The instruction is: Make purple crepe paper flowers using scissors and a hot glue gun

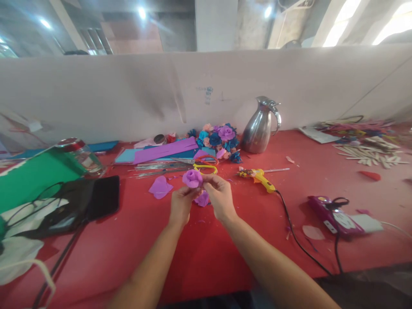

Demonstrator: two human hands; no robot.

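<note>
A purple paper flower (192,178) with a rolled centre is held up over the red table (206,253). Below the bloom, my left hand (182,205) is closed around its base. My right hand (220,195) pinches the flower's right edge between thumb and fingers. Loose purple petals (160,187) lie to the left, and another purple piece (202,198) shows just under my hands. Right behind the flower are scissors (206,165) with red and yellow handles. Thin wire stems (157,167) lie beside the scissors.
A yellow glue gun (261,178) trails a black cord to the right. Behind stand a steel jug (260,126) and a pile of paper flowers (219,139). A purple power strip (336,216) is at right; a phone (103,197) and glass jar (80,155) are at left.
</note>
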